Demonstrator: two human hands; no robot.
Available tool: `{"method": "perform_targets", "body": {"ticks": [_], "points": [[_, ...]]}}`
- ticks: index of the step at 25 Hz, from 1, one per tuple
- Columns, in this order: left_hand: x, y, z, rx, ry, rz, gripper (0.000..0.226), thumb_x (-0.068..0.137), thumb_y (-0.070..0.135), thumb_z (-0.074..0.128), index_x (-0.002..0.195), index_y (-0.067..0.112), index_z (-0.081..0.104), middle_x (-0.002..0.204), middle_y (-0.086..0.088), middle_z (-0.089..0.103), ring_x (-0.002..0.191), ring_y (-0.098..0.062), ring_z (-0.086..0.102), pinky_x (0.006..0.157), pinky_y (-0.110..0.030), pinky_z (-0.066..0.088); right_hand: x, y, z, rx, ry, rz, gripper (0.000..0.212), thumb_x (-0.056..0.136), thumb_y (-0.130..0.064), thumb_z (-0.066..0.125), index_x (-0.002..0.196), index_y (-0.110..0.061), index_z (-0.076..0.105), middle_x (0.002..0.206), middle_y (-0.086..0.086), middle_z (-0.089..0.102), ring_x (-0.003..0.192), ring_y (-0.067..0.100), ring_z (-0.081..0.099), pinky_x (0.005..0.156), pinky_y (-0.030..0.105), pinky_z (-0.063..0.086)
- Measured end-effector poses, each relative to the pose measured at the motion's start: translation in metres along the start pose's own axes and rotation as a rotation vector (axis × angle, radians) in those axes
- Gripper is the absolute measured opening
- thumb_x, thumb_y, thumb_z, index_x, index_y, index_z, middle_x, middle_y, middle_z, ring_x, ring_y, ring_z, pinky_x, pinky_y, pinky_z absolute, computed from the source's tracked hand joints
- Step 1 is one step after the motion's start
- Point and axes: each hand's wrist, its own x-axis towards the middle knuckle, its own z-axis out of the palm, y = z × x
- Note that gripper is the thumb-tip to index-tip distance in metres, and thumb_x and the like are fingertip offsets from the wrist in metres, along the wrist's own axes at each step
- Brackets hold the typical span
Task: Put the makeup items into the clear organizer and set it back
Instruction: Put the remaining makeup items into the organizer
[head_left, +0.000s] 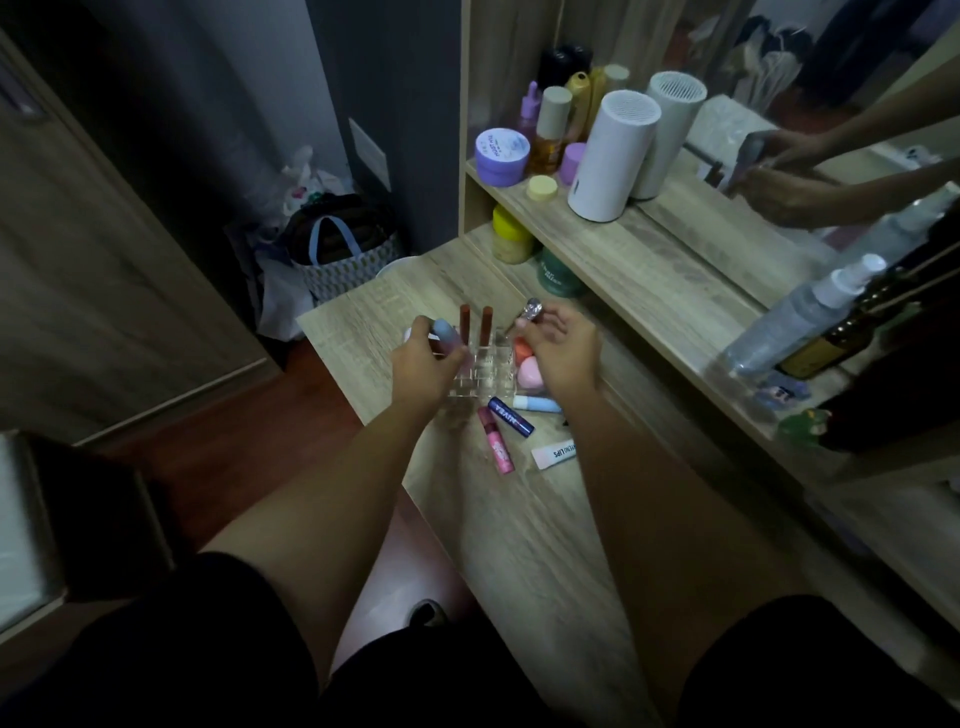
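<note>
The clear organizer (480, 371) stands on the wooden dresser top (524, 545), with two brown-capped lip tubes (475, 325) upright in its back slots. My left hand (423, 366) holds a blue-capped pink tube (447, 338) over the organizer's left side. My right hand (563, 351) grips a silver-topped item (531, 310) above its right side. Orange and pink sponges (527, 364) lie beside the organizer. A dark blue lip balm (511, 415), a pink tube (496, 440), a light blue tube (537, 404) and a white tube (555, 453) lie in front.
A raised shelf (649, 244) to the right carries jars, bottles and two white cylinders (613, 156), with a mirror behind. Spray bottles (800, 317) stand further right. Under the shelf sit a yellow-lidded jar (511, 236) and a green jar. Bags (337, 249) sit on the floor at left.
</note>
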Motion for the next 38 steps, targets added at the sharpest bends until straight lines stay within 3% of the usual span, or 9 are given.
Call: {"method": "perform_targets", "body": {"ticks": [3,7,12,16,20,25,29,33,38], "points": [[0.007,-0.003,0.006,0.038,-0.028,0.016,0.028,0.079,0.011,0.072,0.098,0.007,0.053,0.107,-0.022,0.061,0.088,-0.029,0.066,0.079,-0.045,0.058,0.006,0.009,0.008,0.007,-0.006,0.011,0.030,0.077,0.002,0.071,0.106,-0.004,0.065,0.077,-0.014,0.064,0.061,-0.021,0.061,0.053,-0.005,0.044],[0.014,-0.007,0.012,0.097,-0.027,0.043,0.028,0.079,0.011,0.071,0.098,0.006,0.052,0.109,-0.021,0.056,0.090,-0.029,0.064,0.082,-0.044,0.057,0.014,0.017,0.014,-0.025,-0.041,0.024,0.030,0.079,0.001,0.070,0.107,-0.005,0.064,0.080,-0.013,0.063,0.061,-0.026,0.057,0.053,-0.007,0.041],[0.023,-0.013,0.014,0.173,-0.009,0.056,0.026,0.078,0.013,0.071,0.096,0.007,0.053,0.103,-0.019,0.058,0.082,-0.025,0.060,0.075,-0.035,0.055,0.021,0.025,0.020,-0.121,-0.053,0.016,0.032,0.080,-0.002,0.070,0.111,-0.007,0.064,0.098,0.003,0.071,0.068,-0.017,0.058,0.055,-0.002,0.046],[0.023,-0.014,0.020,0.221,-0.024,0.058,0.027,0.079,0.013,0.071,0.099,0.005,0.056,0.081,-0.001,0.052,0.083,-0.028,0.062,0.074,-0.035,0.054,0.025,0.029,0.023,-0.215,-0.065,0.006,0.033,0.082,-0.005,0.069,0.114,-0.007,0.062,0.109,0.010,0.070,0.075,-0.009,0.058,0.053,-0.004,0.044],[0.026,-0.017,0.028,0.243,-0.051,0.008,0.031,0.079,0.013,0.070,0.105,0.003,0.055,0.096,-0.016,0.066,0.090,-0.031,0.063,0.080,-0.042,0.054,0.027,0.032,0.024,-0.272,-0.104,-0.046,0.034,0.082,-0.005,0.069,0.115,-0.004,0.061,0.110,0.012,0.070,0.090,0.008,0.063,0.057,-0.006,0.044],[0.026,-0.018,0.032,0.293,-0.068,-0.011,0.034,0.082,0.013,0.069,0.109,0.001,0.053,0.106,-0.020,0.064,0.096,-0.032,0.062,0.082,-0.039,0.050,0.030,0.026,0.022,-0.283,-0.165,-0.050,0.037,0.083,-0.004,0.068,0.119,-0.003,0.059,0.111,0.016,0.069,0.094,0.012,0.063,0.084,0.018,0.049],[0.025,-0.016,0.028,0.314,-0.116,-0.023,0.045,0.080,0.017,0.072,0.116,0.000,0.051,0.112,-0.020,0.062,0.102,-0.032,0.060,0.088,-0.041,0.050,0.029,0.024,0.016,-0.296,-0.211,-0.031,0.044,0.080,-0.003,0.070,0.122,-0.002,0.057,0.114,0.015,0.068,0.094,0.011,0.062,0.079,0.012,0.047],[0.022,-0.011,0.019,0.275,-0.070,-0.014,0.052,0.078,0.018,0.075,0.120,0.000,0.052,0.116,-0.020,0.057,0.098,-0.031,0.062,0.087,-0.042,0.053,0.027,0.019,0.004,-0.291,-0.227,-0.037,0.048,0.079,-0.002,0.071,0.124,-0.001,0.054,0.115,0.017,0.067,0.098,0.014,0.062,0.087,0.017,0.046],[0.010,-0.008,0.015,0.294,-0.003,0.061,0.025,0.083,0.018,0.068,0.098,0.001,0.058,0.100,-0.020,0.061,0.084,-0.030,0.062,0.073,-0.037,0.051,0.017,0.021,-0.017,-0.354,-0.244,-0.136,0.039,0.081,-0.002,0.070,0.118,0.001,0.059,0.109,0.016,0.069,0.087,0.009,0.060,0.065,-0.008,0.043]]}}
